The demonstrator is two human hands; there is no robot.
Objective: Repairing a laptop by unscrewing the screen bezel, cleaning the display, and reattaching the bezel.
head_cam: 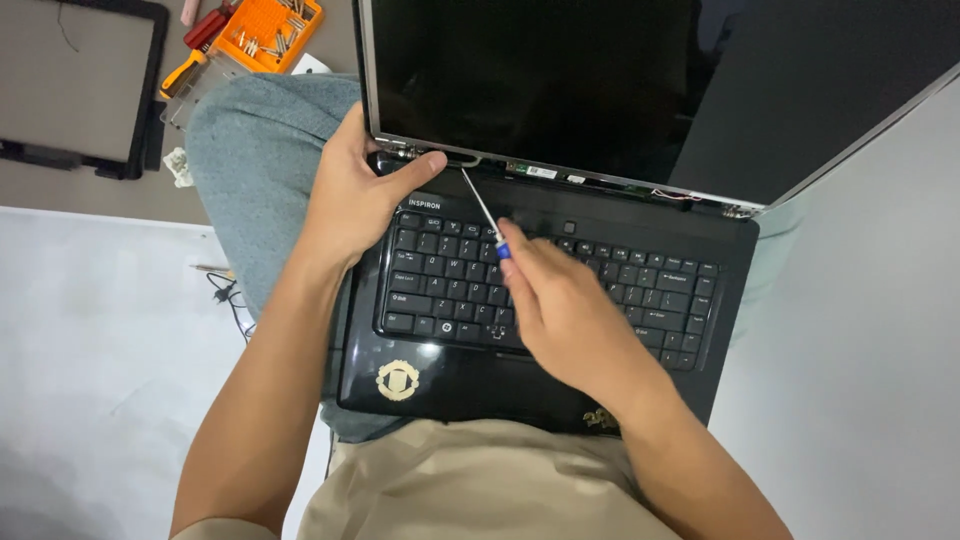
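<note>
A black laptop (420,385) rests on my lap with its lid open and the hinge cover strip removed. My left hand (352,190) grips the laptop's left hinge corner, thumb pressed on the hinge area. My right hand (560,300) is shut on a thin screwdriver (482,212) with a blue collar. The screwdriver's tip points at the hinge area near my left thumb. Bare circuit parts and wires (600,183) show along the hinge line. The dark screen (530,80) stands upright.
An orange tool case (268,30) with several bits lies at the top left, next to a red-handled tool (205,28). A black-framed panel (80,85) lies on the floor at the far left. A small cable (228,295) lies by my left forearm.
</note>
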